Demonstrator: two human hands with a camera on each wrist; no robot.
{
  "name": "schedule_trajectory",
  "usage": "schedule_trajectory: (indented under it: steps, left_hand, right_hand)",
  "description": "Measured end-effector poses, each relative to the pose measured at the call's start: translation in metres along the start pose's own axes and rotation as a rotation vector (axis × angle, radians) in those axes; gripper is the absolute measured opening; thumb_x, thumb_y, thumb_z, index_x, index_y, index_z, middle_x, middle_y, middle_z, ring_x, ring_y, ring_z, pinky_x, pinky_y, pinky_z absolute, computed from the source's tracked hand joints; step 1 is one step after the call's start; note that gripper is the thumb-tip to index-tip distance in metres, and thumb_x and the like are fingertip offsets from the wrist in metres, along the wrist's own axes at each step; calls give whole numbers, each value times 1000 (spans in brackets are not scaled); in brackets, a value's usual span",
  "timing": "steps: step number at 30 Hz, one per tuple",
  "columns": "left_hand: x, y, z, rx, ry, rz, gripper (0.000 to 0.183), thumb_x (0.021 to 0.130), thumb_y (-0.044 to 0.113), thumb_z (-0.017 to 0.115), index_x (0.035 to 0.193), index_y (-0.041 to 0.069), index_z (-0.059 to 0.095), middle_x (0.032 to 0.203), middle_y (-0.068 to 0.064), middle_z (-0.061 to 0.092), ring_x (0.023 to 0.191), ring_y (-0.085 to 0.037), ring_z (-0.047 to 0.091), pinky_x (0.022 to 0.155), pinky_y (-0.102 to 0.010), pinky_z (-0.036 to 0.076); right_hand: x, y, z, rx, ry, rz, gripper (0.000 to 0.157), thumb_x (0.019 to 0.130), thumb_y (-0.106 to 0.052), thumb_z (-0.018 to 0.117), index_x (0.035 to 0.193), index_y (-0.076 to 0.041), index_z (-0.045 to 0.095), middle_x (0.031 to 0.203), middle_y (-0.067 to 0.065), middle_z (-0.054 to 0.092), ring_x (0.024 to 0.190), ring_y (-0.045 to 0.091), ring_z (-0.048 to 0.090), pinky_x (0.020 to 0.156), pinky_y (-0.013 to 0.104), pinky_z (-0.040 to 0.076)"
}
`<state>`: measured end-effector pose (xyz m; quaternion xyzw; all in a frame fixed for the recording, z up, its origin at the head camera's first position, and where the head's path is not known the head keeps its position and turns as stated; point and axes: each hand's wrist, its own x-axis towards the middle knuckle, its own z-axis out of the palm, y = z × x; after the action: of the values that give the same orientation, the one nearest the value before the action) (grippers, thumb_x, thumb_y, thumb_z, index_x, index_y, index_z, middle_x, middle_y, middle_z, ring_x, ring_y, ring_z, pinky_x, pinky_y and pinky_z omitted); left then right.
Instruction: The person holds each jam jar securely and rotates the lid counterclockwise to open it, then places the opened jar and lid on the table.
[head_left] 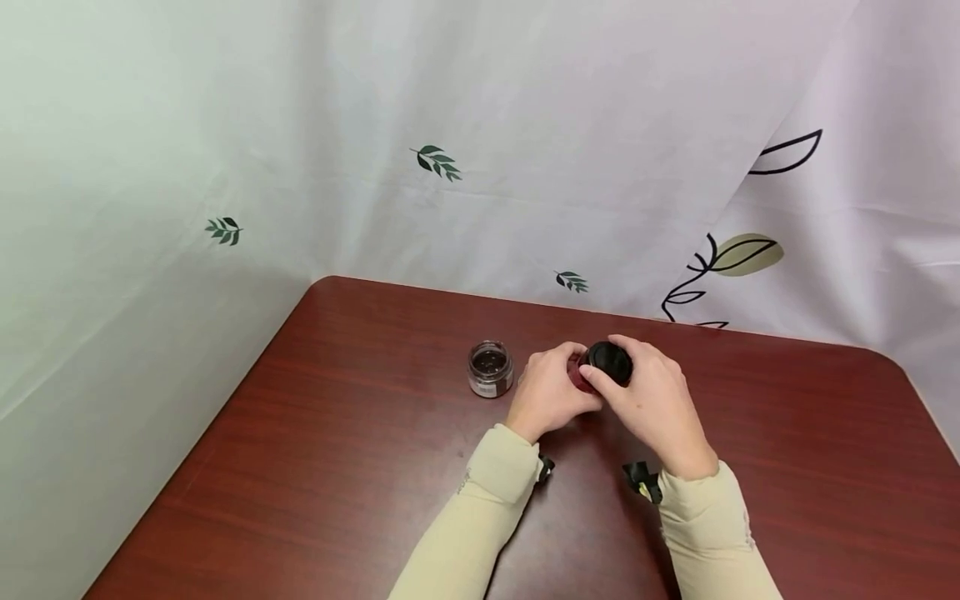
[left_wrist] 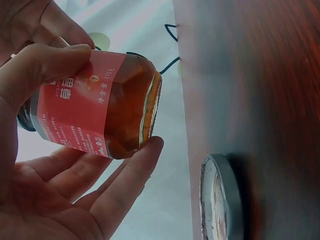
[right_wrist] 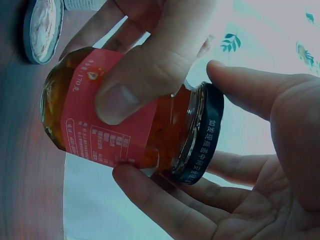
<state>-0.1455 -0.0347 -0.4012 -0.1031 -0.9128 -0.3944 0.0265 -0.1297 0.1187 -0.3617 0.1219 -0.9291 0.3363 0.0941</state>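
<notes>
A small glass jam jar [left_wrist: 131, 102] with a red label is held tilted above the table between both hands. My left hand [head_left: 551, 392] grips its body, thumb pressed on the label and fingers around the other side. On the jar's mouth sits a black lid [head_left: 609, 363] with white print on its rim. My right hand [head_left: 660, 408] holds this lid, with thumb and fingers on opposite sides of it. Just left of my left hand, an open glass jar [head_left: 491, 375] with dark contents stands upright on the table.
A loose lid [right_wrist: 44, 30] lies on the table, its pale, smeared inner face up; my left hand mostly hides it from the head view. The reddish-brown table [head_left: 300, 467] meets a white leaf-patterned curtain [head_left: 360, 200] at the back and left.
</notes>
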Motion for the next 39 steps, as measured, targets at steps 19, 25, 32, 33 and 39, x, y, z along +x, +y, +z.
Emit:
schedule_trajectory:
  steps: [19, 25, 32, 33, 39]
  left_hand:
    - [0, -1, -2, -19, 7, 25, 54, 72, 28, 87, 121, 13, 69, 104, 4, 72, 88, -11, 64, 75, -22, 51]
    - [0, -2, -5, -16, 14, 35, 53, 71, 27, 87, 119, 14, 70, 99, 6, 71, 85, -10, 63, 74, -20, 50]
    - [0, -4, -5, -36, -2, 21, 52, 72, 26, 87, 119, 13, 70, 99, 5, 71, 85, -11, 63, 72, -20, 51]
    - [0, -4, -5, -37, -7, 18, 52, 72, 27, 88, 119, 13, 70, 100, 5, 71, 86, -11, 63, 73, -20, 51]
    - [2, -4, -6, -33, -20, 12, 52, 73, 27, 87, 119, 14, 69, 103, 4, 71, 89, -12, 63, 75, -22, 51]
  right_hand:
    - [-2, -4, 2, -35, 38, -69, 53, 89, -28, 76, 127, 8, 63, 118, 25, 67, 101, 41, 64, 82, 55, 50]
    - [-2, -4, 3, -34, 33, -86, 53, 90, -26, 77, 127, 9, 63, 121, 25, 66, 103, 42, 64, 84, 56, 50]
    - [-2, -2, 4, -33, 34, -109, 51, 89, -24, 77, 126, 9, 64, 120, 25, 67, 102, 42, 64, 84, 56, 50]
    - [-2, -2, 4, -32, 33, -109, 51, 89, -24, 77, 126, 9, 64, 119, 25, 67, 102, 42, 64, 84, 56, 50]
    - [-1, -1, 3, -27, 25, -94, 52, 89, -25, 77, 127, 8, 64, 121, 25, 66, 103, 41, 64, 82, 54, 51]
